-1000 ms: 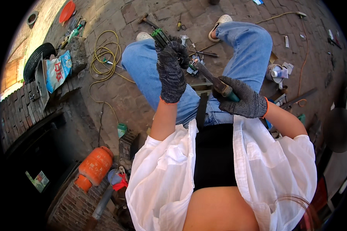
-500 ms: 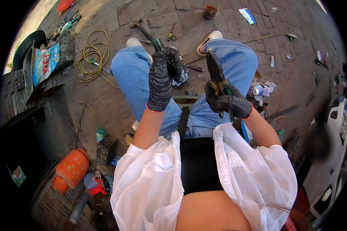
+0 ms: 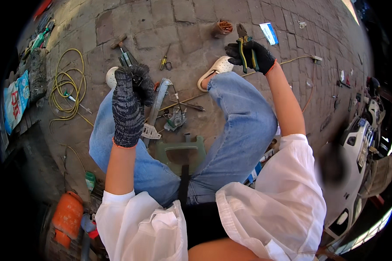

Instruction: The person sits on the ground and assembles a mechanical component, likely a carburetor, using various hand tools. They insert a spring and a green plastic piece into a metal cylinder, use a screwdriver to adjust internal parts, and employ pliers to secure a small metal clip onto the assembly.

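Observation:
My left hand (image 3: 128, 104), in a grey-black knit glove, is closed in front of my left knee. What its fingers hold is mostly hidden; a grey-green metal end (image 3: 126, 59) shows just beyond them. My right hand (image 3: 258, 55), gloved in the same way, is stretched out beyond my right shoe. It grips pliers (image 3: 248, 54) with green and yellow handles, jaws pointing away from me. Between my legs lie a long grey metal bracket (image 3: 159, 101), a perforated light metal piece (image 3: 151, 131) and a small metal assembly (image 3: 176, 119).
A hammer (image 3: 118, 41) and a yellow-handled screwdriver (image 3: 163, 62) lie on the paving. Beyond my right shoe stands a rusty-brown pot (image 3: 222, 28). At the left are a coiled yellow hose (image 3: 56, 93) and an orange gas cylinder (image 3: 68, 213). A green stool (image 3: 200, 152) is under me.
My right hand has moved far forward with the pliers, from above my right thigh to beyond my shoe. The view has shifted; the bracket and metal assembly between my legs now show more fully.

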The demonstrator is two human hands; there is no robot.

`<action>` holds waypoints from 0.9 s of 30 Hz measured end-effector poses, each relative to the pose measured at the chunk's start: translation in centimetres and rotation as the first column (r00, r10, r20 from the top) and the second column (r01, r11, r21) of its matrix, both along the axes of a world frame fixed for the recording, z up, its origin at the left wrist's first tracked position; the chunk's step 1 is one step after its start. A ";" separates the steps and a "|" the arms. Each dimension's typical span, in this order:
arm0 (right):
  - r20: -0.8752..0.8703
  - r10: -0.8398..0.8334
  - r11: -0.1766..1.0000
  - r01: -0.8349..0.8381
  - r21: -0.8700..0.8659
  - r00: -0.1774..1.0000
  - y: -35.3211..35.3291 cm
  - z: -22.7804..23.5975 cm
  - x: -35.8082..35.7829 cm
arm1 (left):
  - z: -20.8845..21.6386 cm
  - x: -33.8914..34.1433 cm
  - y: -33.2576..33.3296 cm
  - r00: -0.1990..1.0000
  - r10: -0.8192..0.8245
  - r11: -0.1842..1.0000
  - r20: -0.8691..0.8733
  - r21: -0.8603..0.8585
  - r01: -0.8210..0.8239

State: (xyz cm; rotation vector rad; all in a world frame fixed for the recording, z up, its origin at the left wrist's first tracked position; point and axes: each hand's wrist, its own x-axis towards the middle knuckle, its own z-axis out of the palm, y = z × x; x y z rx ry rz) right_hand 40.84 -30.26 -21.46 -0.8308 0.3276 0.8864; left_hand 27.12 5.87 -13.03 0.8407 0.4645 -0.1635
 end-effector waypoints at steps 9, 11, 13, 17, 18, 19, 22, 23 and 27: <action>-0.164 0.188 0.969 -0.210 -0.127 0.968 -3.3 -12.3 7.1 | -1.9 1.6 3.4 0.914 0.109 0.853 -0.391 -0.435 -0.288; -0.191 0.111 0.944 -0.164 -0.287 0.975 -2.5 -13.4 7.0 | -1.4 2.0 3.8 0.868 0.156 0.867 -0.471 -0.356 -0.349; -0.221 0.079 0.918 -0.157 -0.364 0.972 -2.5 -14.9 7.1 | -1.2 1.6 4.2 0.843 0.178 0.859 -0.508 -0.337 -0.384; -0.301 0.067 0.960 -0.144 -0.242 0.951 -3.4 -15.6 7.6 | 0.0 1.6 3.9 0.556 0.293 0.550 -0.778 -0.338 -0.763; -0.315 0.057 0.973 -0.123 -0.194 0.947 -3.3 -15.5 7.6 | 0.1 1.5 3.9 0.516 0.269 0.463 -0.813 -0.361 -0.809; -0.352 0.020 0.972 -0.100 -0.212 0.936 -3.1 -15.5 7.6 | 0.1 1.4 3.9 0.479 0.239 0.372 -0.845 -0.376 -0.849; -0.368 -0.045 0.976 -0.039 -0.216 0.929 -2.6 -14.2 7.9 | -0.4 0.3 4.1 0.613 0.198 0.488 -0.765 -0.466 -0.739; -0.359 -0.030 0.983 -0.037 -0.177 0.933 -2.4 -14.1 7.8 | -0.3 0.3 4.0 0.607 0.202 0.505 -0.769 -0.450 -0.737; -0.259 -0.004 0.985 -0.042 -0.169 0.966 -2.4 -12.1 7.3 | -0.2 1.7 3.3 0.570 0.246 0.624 -0.784 -0.322 -0.712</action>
